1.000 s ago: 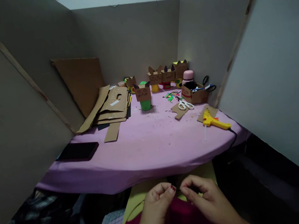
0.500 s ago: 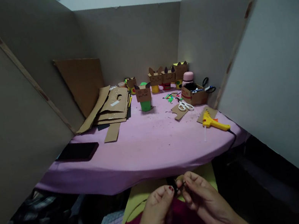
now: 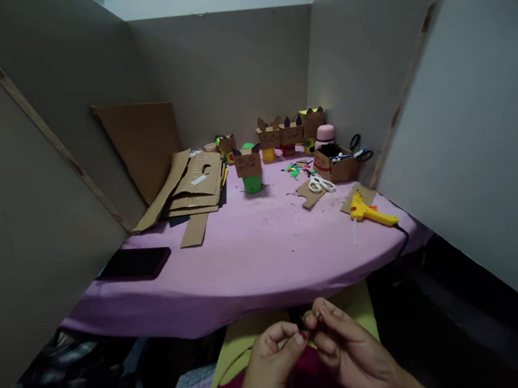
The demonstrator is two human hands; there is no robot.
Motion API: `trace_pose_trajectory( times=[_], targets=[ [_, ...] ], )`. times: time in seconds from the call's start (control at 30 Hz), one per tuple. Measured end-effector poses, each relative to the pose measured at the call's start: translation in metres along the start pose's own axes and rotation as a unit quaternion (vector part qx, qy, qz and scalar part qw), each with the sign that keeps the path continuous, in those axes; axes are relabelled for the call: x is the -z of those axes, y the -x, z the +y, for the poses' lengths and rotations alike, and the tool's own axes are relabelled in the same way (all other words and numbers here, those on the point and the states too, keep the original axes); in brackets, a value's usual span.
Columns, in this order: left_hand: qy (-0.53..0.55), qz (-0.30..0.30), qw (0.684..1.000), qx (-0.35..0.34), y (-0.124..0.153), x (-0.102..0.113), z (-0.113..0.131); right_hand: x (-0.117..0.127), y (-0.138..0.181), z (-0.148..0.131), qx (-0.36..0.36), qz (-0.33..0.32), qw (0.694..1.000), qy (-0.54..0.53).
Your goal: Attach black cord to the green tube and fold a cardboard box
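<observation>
Head view: on my side of the bench (image 3: 242, 270), my right fingers (image 3: 330, 323) pinch a small dark piece (image 3: 319, 317), just right of my left fingers (image 3: 292, 347), whose grip I can't tell; its long axis is unclear.

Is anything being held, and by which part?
The left hand and right hand seem to pinch something tiny; what, and by which part, can't be told.

Grey partitions (image 3: 225, 59), seemingly dark floor (image 3: 443, 328)
</observation>
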State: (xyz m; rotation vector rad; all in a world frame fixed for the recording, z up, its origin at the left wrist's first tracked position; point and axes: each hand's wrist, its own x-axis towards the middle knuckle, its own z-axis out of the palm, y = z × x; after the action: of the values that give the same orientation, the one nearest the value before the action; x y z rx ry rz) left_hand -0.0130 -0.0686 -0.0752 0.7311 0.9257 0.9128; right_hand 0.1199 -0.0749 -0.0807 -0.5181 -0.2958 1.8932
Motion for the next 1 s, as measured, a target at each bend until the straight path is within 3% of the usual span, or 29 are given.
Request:
trace_pose_trajectory(
  times=[0.3,0.6,0.83,1.0],
  targets=[
    [-0.056,0.024,0.998,-0.03,0.001,0.003,-0.004,-0.002,0.002,0.0,0.04,-0.007,0.998,0.043],
    [0.003,0.062,0.994,-0.085,0.003,0.001,0.002,0.001,-0.003,0.005,0.046,0.006,0.998,0.043],
    [0.078,0.056,0.995,0.012,0.001,0.003,0.002,0.004,-0.004,0.01,0.048,-0.002,0.998,0.028],
    [0.09,0.039,0.995,0.033,0.002,0.002,-0.005,-0.002,0.001,0.008,0.025,-0.049,0.998,0.021]
  ],
)
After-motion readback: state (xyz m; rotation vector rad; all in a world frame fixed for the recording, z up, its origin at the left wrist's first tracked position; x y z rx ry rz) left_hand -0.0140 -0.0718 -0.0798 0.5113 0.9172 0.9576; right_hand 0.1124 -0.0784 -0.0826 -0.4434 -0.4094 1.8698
